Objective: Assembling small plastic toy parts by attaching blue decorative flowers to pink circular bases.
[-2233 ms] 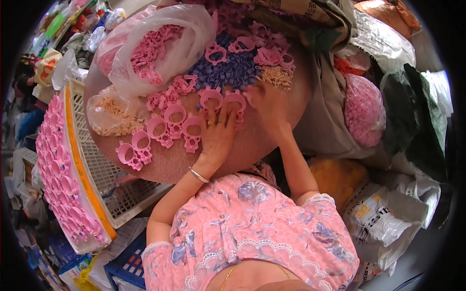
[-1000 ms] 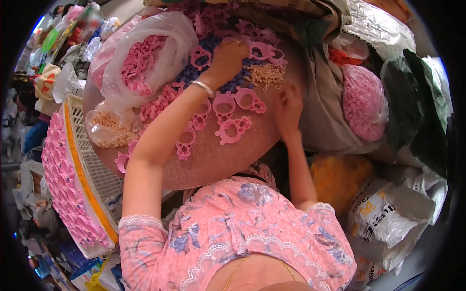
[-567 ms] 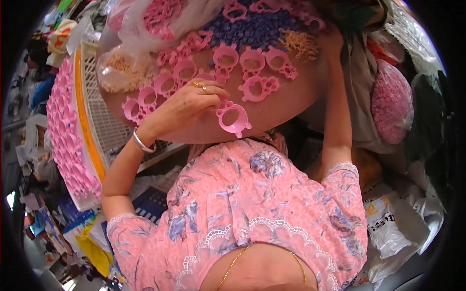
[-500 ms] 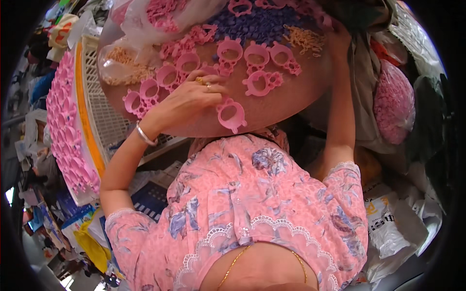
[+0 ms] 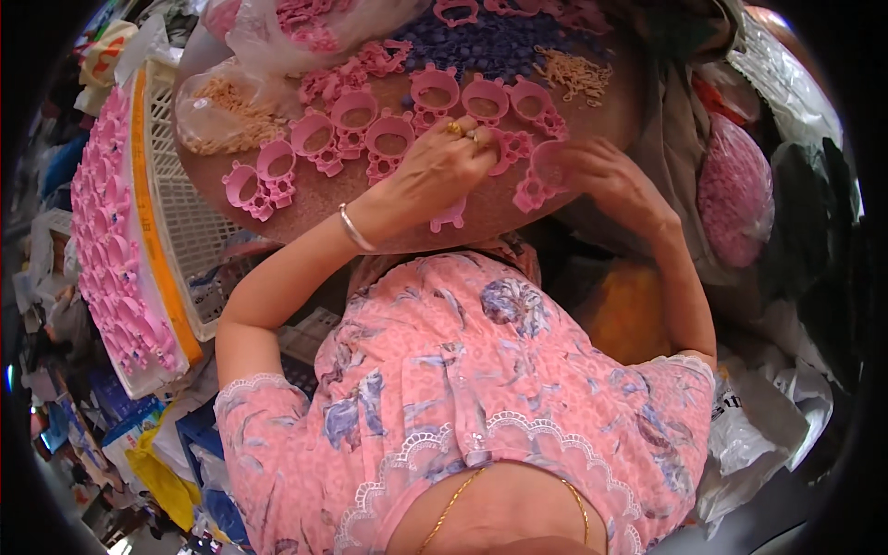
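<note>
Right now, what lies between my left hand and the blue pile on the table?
In the head view, pink ring-shaped frames lie between your left hand and the blue pile.

Pink on frames (image 5: 435,79) toward twelve o'clock and bagged bits (image 5: 735,190) at two; dark blue on beads (image 5: 481,48) at twelve; beige on links (image 5: 575,77) at one; flowered blue-violet over pink, lace-edged white, on the blouse (image 5: 407,407) at six

The right hand (image 5: 610,174) has come down from the upper right to a pink ring piece (image 5: 535,192); the left hand (image 5: 446,162) shifted rightward.
</note>
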Tool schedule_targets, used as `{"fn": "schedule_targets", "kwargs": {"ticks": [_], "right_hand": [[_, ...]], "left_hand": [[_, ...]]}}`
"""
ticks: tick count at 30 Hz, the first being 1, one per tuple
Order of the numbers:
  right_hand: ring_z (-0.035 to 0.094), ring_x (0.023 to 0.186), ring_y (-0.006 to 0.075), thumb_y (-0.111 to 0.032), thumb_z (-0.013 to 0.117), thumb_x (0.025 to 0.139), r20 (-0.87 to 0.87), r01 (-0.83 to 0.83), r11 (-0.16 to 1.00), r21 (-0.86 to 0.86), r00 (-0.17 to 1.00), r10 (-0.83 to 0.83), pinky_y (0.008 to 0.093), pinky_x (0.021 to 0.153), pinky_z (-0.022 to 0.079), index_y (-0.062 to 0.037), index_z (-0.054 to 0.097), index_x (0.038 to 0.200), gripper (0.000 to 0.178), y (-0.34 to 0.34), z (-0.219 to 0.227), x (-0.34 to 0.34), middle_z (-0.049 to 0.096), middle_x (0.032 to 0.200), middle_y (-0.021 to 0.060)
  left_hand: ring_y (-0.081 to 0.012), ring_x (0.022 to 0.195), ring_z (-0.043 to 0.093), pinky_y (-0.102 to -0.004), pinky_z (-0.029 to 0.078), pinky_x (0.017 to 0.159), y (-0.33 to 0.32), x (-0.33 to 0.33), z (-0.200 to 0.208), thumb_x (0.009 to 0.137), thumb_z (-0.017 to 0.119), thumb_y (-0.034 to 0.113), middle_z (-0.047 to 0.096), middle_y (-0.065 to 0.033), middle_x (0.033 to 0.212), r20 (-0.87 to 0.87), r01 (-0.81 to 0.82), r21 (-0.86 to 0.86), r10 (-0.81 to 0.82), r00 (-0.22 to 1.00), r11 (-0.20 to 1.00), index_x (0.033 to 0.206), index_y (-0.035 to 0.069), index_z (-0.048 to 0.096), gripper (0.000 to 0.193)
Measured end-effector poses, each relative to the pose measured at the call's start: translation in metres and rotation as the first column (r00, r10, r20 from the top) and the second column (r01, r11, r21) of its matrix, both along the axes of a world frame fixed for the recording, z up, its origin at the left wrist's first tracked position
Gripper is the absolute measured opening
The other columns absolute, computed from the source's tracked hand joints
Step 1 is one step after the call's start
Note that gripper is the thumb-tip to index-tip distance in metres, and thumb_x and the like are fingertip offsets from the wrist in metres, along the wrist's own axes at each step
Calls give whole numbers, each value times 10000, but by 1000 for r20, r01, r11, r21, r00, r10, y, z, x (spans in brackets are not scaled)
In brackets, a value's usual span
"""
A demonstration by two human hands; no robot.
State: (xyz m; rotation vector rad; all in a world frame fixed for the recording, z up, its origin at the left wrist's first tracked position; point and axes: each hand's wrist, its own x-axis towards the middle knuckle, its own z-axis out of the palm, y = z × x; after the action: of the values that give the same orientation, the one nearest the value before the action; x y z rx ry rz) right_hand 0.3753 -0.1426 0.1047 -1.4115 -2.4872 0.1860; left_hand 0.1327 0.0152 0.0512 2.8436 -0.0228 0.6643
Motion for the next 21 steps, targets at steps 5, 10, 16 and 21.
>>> {"fn": "schedule_targets", "kwargs": {"ticks": [5,10,16,21], "right_hand": [[539,1233,289,-89,612,787,162,-113,993,43,981,105,400,1014,471,-58,624,1178,393,-3,-20,4,585,1302,76],[578,1178,339,-74,634,822,35,-78,975,210,997,72,430,962,499,-38,611,1140,321,0,-39,10,596,1288,123],[593,1080,403,-43,634,863,-267,728,681,79,673,-690,446,864,506,-4,564,1202,348,-18,-60,-43,581,1223,221],[645,812,387,-51,641,881,-464,808,535,-245,387,-797,428,679,505,3,579,1135,266,-13,-91,-53,639,902,224]], "left_hand": [[-279,1028,582,-392,467,900,-5,20,-12,750,588,25,601,-135,1007,-173,25,104,-7,985,994,960,10,651,220],[-281,1007,589,-393,461,913,-1,18,15,760,587,17,592,-147,1034,-209,71,245,-19,978,967,975,-28,637,225],[-269,1110,581,-337,515,907,52,5,27,759,586,-61,589,-68,1185,-91,203,1,-202,975,979,1136,41,645,395],[-283,1105,594,-352,520,922,64,11,15,761,577,-38,632,-78,1170,-120,422,-49,-425,897,905,1198,80,665,461]]}}
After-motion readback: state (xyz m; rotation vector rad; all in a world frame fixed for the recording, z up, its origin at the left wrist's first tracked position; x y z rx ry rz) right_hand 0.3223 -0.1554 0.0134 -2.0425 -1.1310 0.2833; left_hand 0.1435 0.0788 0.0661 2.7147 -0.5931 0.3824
